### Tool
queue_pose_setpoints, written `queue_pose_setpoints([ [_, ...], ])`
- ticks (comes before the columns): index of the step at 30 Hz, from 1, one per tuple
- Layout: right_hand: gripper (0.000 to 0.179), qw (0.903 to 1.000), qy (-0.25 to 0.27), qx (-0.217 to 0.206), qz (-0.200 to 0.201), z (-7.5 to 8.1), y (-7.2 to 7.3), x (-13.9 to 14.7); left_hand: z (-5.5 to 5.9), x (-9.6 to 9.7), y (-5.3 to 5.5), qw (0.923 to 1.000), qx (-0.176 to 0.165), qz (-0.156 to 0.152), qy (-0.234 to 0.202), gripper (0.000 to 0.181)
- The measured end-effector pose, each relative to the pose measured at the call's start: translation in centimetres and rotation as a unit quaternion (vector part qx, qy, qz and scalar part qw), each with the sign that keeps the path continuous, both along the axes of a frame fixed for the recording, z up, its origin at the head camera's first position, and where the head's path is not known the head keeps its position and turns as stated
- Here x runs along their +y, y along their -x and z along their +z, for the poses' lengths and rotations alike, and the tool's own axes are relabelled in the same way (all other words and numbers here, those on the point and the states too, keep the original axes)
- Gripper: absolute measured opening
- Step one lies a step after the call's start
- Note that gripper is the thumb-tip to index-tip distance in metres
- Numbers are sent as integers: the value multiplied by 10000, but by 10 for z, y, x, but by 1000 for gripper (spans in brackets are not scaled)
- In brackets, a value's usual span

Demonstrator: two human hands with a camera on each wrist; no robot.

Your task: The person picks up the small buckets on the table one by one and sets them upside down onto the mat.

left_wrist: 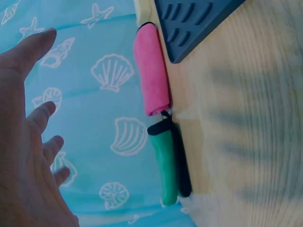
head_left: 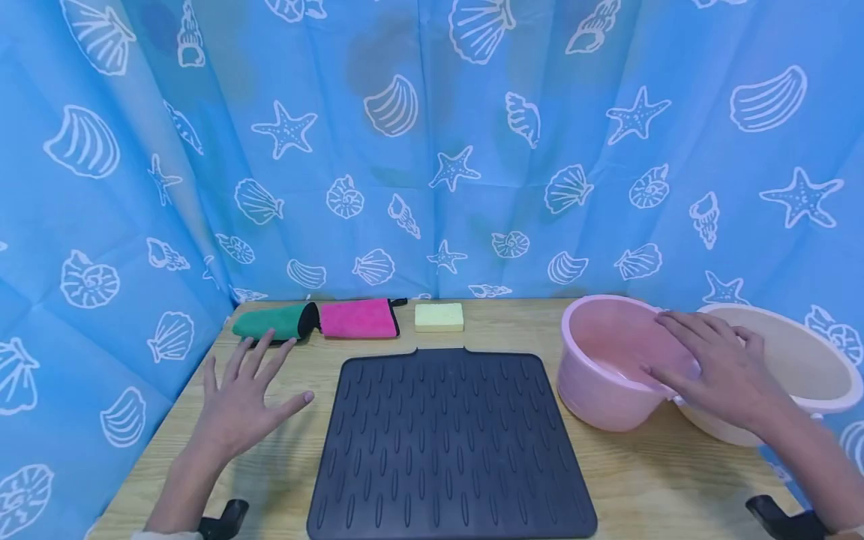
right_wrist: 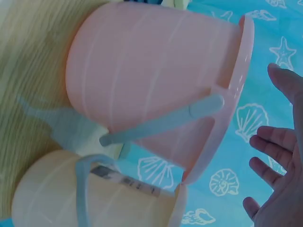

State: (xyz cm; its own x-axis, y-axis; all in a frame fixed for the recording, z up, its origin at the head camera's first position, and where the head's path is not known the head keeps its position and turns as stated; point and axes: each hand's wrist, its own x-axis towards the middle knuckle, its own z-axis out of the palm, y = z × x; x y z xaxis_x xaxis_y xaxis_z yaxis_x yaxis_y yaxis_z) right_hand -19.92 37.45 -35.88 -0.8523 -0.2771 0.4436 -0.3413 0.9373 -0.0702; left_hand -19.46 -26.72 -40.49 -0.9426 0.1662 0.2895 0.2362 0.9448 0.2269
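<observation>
With fingers spread, my left hand (head_left: 236, 412) hovers over the left part of the table, below a folded green cloth (head_left: 271, 322) with a black edge. A folded pink cloth (head_left: 358, 319) lies beside the green one. My right hand (head_left: 722, 367), its fingers extended, is above the rims of a pink bucket (head_left: 601, 390) and a cream bucket (head_left: 803, 352); in the right wrist view it appears apart from the pink bucket (right_wrist: 151, 71). Neither hand holds anything. The left wrist view shows both cloths beyond the left hand (left_wrist: 28, 142).
A dark ribbed mat (head_left: 448, 442) lies in the middle of the wooden table (head_left: 270, 465). Behind it sits a pale yellow sponge (head_left: 439, 317). A blue curtain (head_left: 418, 150) with shell prints surrounds the back and sides. Grey handles hang on the buckets, such as the pink one's handle (right_wrist: 161, 123).
</observation>
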Motion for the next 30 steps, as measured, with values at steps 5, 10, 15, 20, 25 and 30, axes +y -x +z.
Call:
queue_pose_setpoints([
  [5, 76, 9996, 52, 29, 265, -3, -8, -7, -7, 6, 0, 9999, 144, -39, -36, 87],
  [10, 78, 9987, 131, 72, 496, -11, -13, -11, -11, 13, 0, 9994, 269, -145, -139, 87],
  [15, 73, 9958, 155, 311, 847, -16, -11, -14, -18, 17, 0, 9989, 387, -166, -226, 86],
  [20, 63, 9925, 25, 465, 1130, -20, -10, -17, -25, 21, 1, 9981, 462, -238, -333, 85],
  [25, 58, 9891, -107, 688, 1300, -22, -11, -20, -28, 28, 1, 9977, 370, -267, -507, 85],
  [30, 49, 9852, -88, 861, 1482, -25, -10, -21, -29, 34, 3, 9979, 162, -245, -570, 85],
])
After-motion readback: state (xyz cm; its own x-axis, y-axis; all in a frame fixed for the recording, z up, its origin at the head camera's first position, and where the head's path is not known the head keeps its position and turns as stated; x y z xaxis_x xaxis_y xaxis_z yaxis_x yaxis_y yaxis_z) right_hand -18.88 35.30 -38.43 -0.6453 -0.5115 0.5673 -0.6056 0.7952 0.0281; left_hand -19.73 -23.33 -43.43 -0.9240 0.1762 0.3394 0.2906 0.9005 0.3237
